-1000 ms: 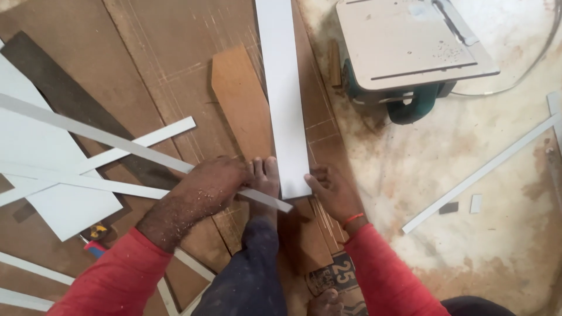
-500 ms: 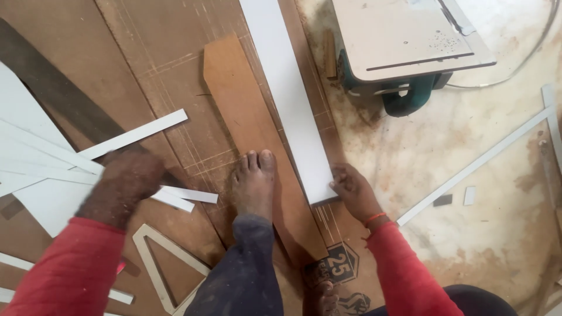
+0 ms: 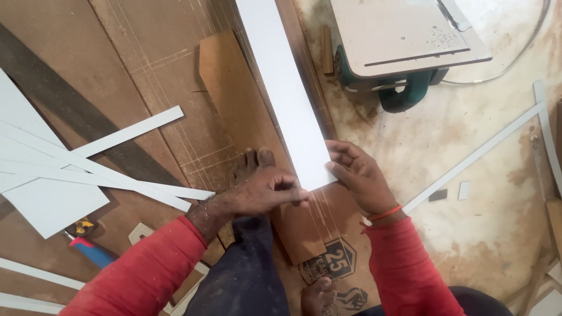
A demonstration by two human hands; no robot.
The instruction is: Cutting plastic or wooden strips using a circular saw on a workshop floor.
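Observation:
A long white board (image 3: pixel 281 88) lies on the brown sheet floor, running away from me over a narrower brown board (image 3: pixel 231 99). My left hand (image 3: pixel 263 190) is at the white board's near left corner, its fingers pinched together against the edge. My right hand (image 3: pixel 360 175) grips the near right corner, fingers on the top face. My bare foot (image 3: pixel 253 161) rests on the brown board just behind my left hand, mostly hidden by it. Both arms are in red sleeves.
A small table saw (image 3: pixel 410 35) with a green body stands at the top right, its cable trailing right. Several thin white strips (image 3: pixel 105 175) and a white sheet (image 3: pixel 47 202) lie at the left over a dark plank (image 3: pixel 76 111). A blue-handled tool (image 3: pixel 88 248) lies near my left sleeve. Another white strip (image 3: pixel 474 155) lies on the right.
My left hand has come back from the strips on the left to the white board's near end. The thin strip it held now lies with the others. My right hand stayed at the board.

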